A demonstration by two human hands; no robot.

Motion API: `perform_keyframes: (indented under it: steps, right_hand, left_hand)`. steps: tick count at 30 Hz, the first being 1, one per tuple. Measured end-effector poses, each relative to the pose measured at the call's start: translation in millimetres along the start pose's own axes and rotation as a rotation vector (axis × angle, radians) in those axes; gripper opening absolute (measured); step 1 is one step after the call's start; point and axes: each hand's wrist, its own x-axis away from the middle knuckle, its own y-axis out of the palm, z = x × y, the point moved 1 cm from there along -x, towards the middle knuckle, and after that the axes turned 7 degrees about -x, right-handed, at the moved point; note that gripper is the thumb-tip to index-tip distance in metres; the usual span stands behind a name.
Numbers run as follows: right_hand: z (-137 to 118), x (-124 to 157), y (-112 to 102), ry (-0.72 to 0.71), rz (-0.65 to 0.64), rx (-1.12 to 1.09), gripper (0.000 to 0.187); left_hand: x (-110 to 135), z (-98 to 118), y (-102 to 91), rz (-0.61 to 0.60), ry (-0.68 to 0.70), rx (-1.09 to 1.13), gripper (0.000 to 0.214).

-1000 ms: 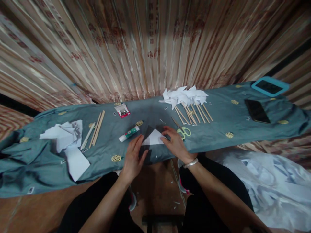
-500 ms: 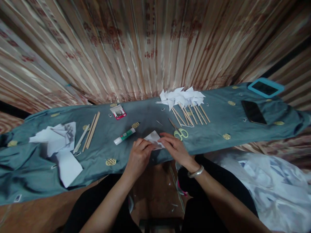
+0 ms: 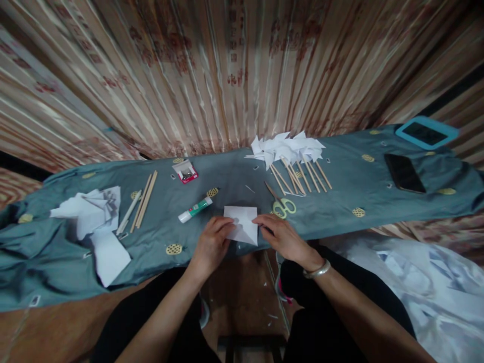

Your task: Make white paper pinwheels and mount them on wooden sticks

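Observation:
Between my hands is a square piece of white paper (image 3: 244, 227), its flat face turned up near the table's front edge. My left hand (image 3: 212, 242) pinches the paper's left side, thumb and fingers closed on it. At the right side, my right hand (image 3: 284, 237) grips the paper's edge with its fingertips. A green and white glue stick (image 3: 195, 209) lies to the left of the paper. Scissors with yellow-green handles (image 3: 282, 206) rest to the right, just beyond my right hand. A thin pin-like piece (image 3: 250, 189) lies behind the paper.
Paper pinwheels (image 3: 285, 149) on wooden sticks lie at the back. Leftward are a small red box (image 3: 187, 172) of metal pieces, loose sticks (image 3: 146, 200) and white paper sheets (image 3: 109, 257). A phone (image 3: 404, 173) and blue-framed tablet (image 3: 427, 133) lie right; a plastic bag (image 3: 427, 302) stands below.
The paper was tilted and partly covered by my fingers; now it lies squared and more exposed. My hands have moved apart to its two sides. The view has shifted slightly.

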Motion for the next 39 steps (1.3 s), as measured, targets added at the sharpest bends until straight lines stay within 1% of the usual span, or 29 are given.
perform_keyframes:
  steps: [3,6,8,10,12,14,17,21,25,30,33,36,39]
  right_hand:
    - [-0.8,5.7,4.0,-0.004,-0.022,0.001,0.028]
    - [-2.4,11.5,5.2,-0.001,-0.041,0.027,0.025]
    - [-5.2,15.5,5.4,-0.042,-0.005,0.119,0.027]
    - [-9.1,18.8,5.6,-0.098,0.044,0.240,0.033]
    - [-12.6,20.5,5.5,-0.149,0.054,0.315,0.034]
    - [-14.2,20.3,4.5,-0.175,0.032,0.323,0.028]
    - [-12.1,17.1,2.2,-0.172,-0.014,0.239,0.020]
    - [-6.5,9.9,3.2,-0.096,-0.053,0.065,0.021]
    - [-3.9,-1.4,10.2,0.005,-0.005,-0.044,0.018]
    - [-2.2,-16.2,18.4,0.111,0.060,-0.058,0.014]
    - [-0.1,-20.8,22.0,0.131,0.122,-0.040,0.007]
    - [1.3,-24.0,24.8,0.094,0.134,-0.002,0.005]
    - [1.9,-27.1,25.9,0.067,0.120,0.049,0.005]
  left_hand:
    - [7.3,2.0,0.4,-0.085,0.026,-0.128,0.029]
    - [11.4,3.7,-0.7,-0.115,0.063,-0.136,0.024]
    - [13.5,3.8,-1.3,-0.109,0.082,-0.121,0.023]
    - [15.6,4.2,-1.7,-0.086,0.102,-0.107,0.022]
    - [18.1,5.8,-2.1,-0.066,0.117,-0.090,0.022]
    - [20.9,8.5,-3.1,-0.059,0.115,-0.068,0.021]
    - [24.8,12.9,-5.9,-0.058,0.095,-0.029,0.020]
    - [27.5,14.6,-9.8,-0.087,-0.017,0.046,0.021]
    - [27.6,9.5,-9.2,-0.071,-0.177,0.137,0.026]
    - [29.1,2.5,-4.8,-0.076,-0.334,0.161,0.027]
    - [30.5,0.3,-4.2,-0.110,-0.399,0.181,0.040]
    - [29.6,1.0,-5.7,-0.101,-0.348,0.132,0.043]
    - [26.3,8.9,-6.7,-0.041,-0.177,-0.053,0.038]
